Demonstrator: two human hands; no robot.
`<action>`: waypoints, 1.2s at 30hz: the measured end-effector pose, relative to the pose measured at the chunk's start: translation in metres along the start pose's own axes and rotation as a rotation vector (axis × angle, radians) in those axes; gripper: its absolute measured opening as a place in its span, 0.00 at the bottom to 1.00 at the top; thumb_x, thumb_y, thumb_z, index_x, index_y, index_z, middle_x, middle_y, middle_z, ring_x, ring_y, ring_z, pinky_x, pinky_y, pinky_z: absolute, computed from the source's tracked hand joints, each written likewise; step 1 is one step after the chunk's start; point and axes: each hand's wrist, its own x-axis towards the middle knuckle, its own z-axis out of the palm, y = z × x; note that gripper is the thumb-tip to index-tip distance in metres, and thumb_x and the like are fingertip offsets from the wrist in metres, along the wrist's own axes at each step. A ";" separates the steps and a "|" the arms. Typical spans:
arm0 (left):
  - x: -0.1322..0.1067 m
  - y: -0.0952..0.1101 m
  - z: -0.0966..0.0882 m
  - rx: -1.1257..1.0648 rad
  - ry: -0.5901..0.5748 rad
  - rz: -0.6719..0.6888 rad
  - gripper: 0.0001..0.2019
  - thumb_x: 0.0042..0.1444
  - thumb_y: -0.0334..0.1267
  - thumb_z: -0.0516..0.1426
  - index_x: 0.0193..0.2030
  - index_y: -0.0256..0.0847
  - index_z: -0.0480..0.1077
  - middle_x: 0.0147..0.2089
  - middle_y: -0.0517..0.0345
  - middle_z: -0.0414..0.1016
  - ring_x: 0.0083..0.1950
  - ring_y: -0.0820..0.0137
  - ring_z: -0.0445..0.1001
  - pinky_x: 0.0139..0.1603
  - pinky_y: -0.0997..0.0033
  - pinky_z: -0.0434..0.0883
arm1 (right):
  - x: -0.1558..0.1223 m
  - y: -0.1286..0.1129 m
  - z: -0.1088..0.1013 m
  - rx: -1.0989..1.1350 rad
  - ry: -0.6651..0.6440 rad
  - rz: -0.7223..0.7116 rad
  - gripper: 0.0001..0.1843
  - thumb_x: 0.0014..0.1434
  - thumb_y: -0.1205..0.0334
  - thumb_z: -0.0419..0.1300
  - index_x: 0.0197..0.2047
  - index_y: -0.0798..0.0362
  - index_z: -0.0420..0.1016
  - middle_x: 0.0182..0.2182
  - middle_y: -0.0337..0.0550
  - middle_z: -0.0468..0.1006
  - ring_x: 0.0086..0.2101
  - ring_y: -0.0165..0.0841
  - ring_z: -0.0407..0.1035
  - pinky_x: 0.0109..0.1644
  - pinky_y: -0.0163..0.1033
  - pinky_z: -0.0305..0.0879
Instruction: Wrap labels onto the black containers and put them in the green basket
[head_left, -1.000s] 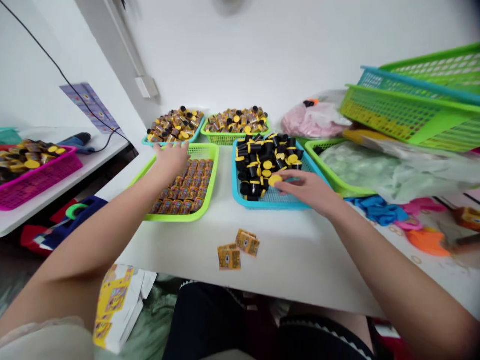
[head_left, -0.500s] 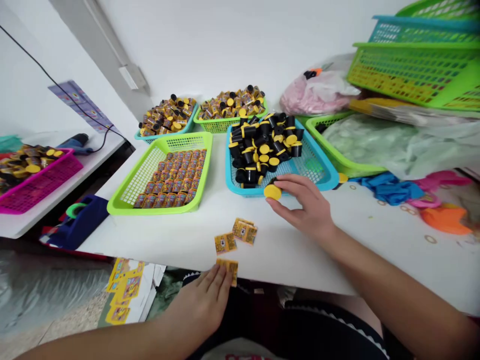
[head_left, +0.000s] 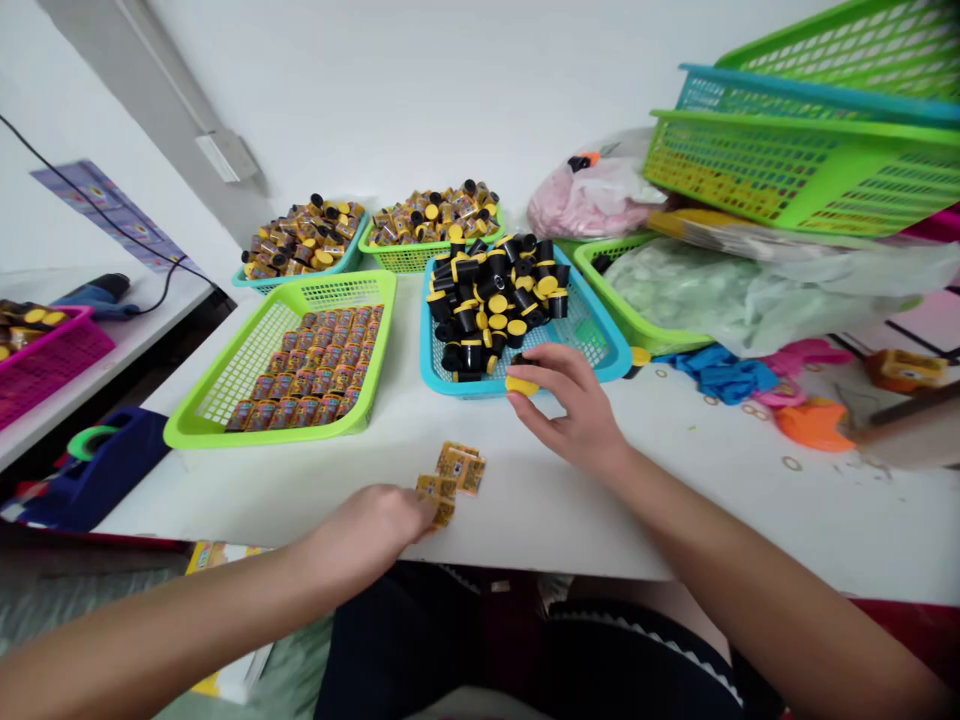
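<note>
My right hand (head_left: pixel 574 405) pinches a small black tub with a yellow lid (head_left: pixel 522 386) between thumb and fingers, just in front of the blue basket (head_left: pixel 442 385). In that basket lies a heap of similar black tubs with yellow lids (head_left: pixel 491 290). At the table's front edge my left hand (head_left: pixel 386 520), slightly blurred, is closed with its fingertips on a yellow printed label (head_left: pixel 442 512); the fingertips themselves are partly hidden. Other yellow labels (head_left: pixel 461 465) lie loose on the white table just beyond it.
A green basket (head_left: pixel 187 430) on the left holds rows of labelled tubs. Two baskets of labelled tubs (head_left: pixel 300 240) stand against the wall. Stacked baskets (head_left: pixel 750 170), plastic bags (head_left: pixel 690 285) and blue gloves (head_left: pixel 716 372) are at right. A blue tape dispenser (head_left: pixel 97 470) sits at left.
My left hand has gone from lying flat over the nearest label to fingers curled at it, and that label now sits closer to the others. My right hand still holds the tub. The view has shifted.
</note>
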 end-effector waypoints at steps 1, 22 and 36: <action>-0.001 -0.001 -0.004 -0.030 -0.009 -0.015 0.13 0.60 0.26 0.51 0.35 0.42 0.76 0.30 0.58 0.79 0.30 0.68 0.78 0.32 0.77 0.71 | 0.000 -0.001 0.000 0.018 0.000 0.009 0.13 0.61 0.61 0.60 0.49 0.42 0.74 0.46 0.45 0.72 0.48 0.38 0.71 0.55 0.52 0.70; 0.097 -0.002 0.008 -1.051 0.398 0.189 0.28 0.64 0.58 0.51 0.58 0.36 0.71 0.42 0.47 0.82 0.45 0.63 0.82 0.47 0.61 0.80 | 0.005 -0.012 -0.016 0.708 0.080 0.718 0.19 0.60 0.45 0.60 0.49 0.45 0.73 0.36 0.40 0.78 0.23 0.27 0.67 0.30 0.39 0.69; 0.088 -0.003 0.003 -0.949 0.511 0.280 0.24 0.62 0.47 0.58 0.63 0.42 0.69 0.39 0.54 0.82 0.36 0.69 0.80 0.40 0.70 0.78 | 0.013 -0.015 -0.022 0.748 -0.238 0.535 0.13 0.54 0.59 0.69 0.44 0.45 0.77 0.42 0.40 0.75 0.30 0.26 0.72 0.31 0.35 0.74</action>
